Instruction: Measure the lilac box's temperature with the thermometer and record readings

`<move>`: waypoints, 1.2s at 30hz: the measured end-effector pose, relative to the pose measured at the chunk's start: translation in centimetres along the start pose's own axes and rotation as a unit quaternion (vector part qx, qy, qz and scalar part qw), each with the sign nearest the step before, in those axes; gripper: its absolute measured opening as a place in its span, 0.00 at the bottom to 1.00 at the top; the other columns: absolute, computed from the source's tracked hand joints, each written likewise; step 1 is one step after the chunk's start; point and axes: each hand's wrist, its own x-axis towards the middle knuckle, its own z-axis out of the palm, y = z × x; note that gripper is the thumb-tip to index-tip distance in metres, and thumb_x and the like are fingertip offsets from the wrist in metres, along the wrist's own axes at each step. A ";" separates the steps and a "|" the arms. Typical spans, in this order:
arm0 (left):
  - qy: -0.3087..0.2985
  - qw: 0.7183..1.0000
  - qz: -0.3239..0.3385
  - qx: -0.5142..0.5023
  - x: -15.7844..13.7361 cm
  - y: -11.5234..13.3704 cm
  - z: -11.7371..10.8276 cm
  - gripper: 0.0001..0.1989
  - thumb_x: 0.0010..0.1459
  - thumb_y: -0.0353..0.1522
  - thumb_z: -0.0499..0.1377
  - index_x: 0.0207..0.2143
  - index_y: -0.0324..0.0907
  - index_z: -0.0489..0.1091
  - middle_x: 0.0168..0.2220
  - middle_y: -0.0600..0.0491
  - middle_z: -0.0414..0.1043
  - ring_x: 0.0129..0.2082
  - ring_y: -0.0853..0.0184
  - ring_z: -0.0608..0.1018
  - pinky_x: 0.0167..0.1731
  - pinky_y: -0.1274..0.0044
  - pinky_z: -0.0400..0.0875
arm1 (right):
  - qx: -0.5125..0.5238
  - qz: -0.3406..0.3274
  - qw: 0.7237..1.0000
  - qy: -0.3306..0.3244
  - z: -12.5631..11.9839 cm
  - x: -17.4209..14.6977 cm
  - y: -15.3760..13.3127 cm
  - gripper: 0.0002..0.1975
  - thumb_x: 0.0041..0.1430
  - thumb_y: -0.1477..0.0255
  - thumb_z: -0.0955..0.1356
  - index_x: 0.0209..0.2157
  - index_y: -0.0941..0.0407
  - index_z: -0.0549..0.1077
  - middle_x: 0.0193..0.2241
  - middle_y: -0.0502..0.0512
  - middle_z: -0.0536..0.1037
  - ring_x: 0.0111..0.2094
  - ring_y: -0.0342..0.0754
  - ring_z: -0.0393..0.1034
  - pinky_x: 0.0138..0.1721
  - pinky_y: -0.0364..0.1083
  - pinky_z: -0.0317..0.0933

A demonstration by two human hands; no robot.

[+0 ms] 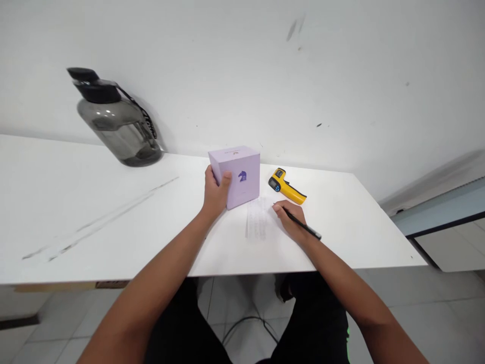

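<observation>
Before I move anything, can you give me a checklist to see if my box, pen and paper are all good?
1. Purple box held: ok, the left hand grips its side, thumb on the front.
2. Box top closed: ok, it looks flat and shut.
3. Black pen in the right hand: ok.
4. Pen tip touching the paper: cannot tell; it is close to the right edge.
5. Writing on the paper readable: not ok, it is too faint and blurry here.
6. Yellow gun-shaped gadget out of both hands: ok, it lies on the table beyond the right hand.
</observation>
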 end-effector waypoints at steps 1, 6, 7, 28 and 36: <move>0.001 1.000 0.000 -0.002 0.0 0.0 0.0 0.40 0.51 0.64 0.65 0.55 0.48 0.66 0.56 0.43 0.72 0.57 0.50 0.76 0.57 0.59 0.72 | -0.041 -0.024 0.999 0.011 0.0 0.0 0.2 0.19 0.64 0.50 0.69 0.36 0.52 0.78 0.32 0.55 0.81 0.33 0.51 0.75 0.38 0.50 0.70; -0.002 1.000 0.000 -0.005 0.0 -0.1 0.0 0.40 0.51 0.64 0.65 0.55 0.49 0.66 0.56 0.44 0.72 0.58 0.50 0.76 0.57 0.58 0.72 | -0.139 -0.034 0.990 0.005 0.1 0.5 1.8 0.20 0.64 0.65 0.65 0.54 0.54 0.76 0.41 0.58 0.82 0.27 0.48 0.70 0.37 0.51 0.71; 0.000 1.000 -0.001 -0.004 0.1 -0.1 -0.1 0.40 0.51 0.64 0.65 0.55 0.49 0.66 0.57 0.44 0.72 0.58 0.50 0.76 0.58 0.58 0.72 | -0.144 -0.032 0.989 0.002 0.1 0.6 2.0 0.20 0.63 0.67 0.65 0.55 0.54 0.76 0.42 0.58 0.82 0.27 0.48 0.70 0.37 0.51 0.71; 0.000 1.000 -0.004 0.005 -0.1 0.1 0.0 0.41 0.51 0.64 0.65 0.55 0.48 0.65 0.56 0.43 0.73 0.57 0.50 0.76 0.57 0.58 0.72 | -0.409 0.139 0.899 -0.077 -2.0 8.2 0.7 0.29 0.66 0.63 0.68 0.67 0.54 0.67 0.65 0.66 0.69 0.61 0.60 0.68 0.60 0.56 0.61; -0.003 1.000 -0.002 0.018 -0.2 0.1 -0.1 0.42 0.51 0.66 0.64 0.56 0.47 0.64 0.56 0.42 0.72 0.58 0.49 0.75 0.59 0.58 0.70 | -0.452 0.211 0.864 -0.068 -2.1 7.9 -0.1 0.30 0.67 0.52 0.68 0.60 0.59 0.73 0.59 0.70 0.74 0.61 0.65 0.65 0.57 0.57 0.61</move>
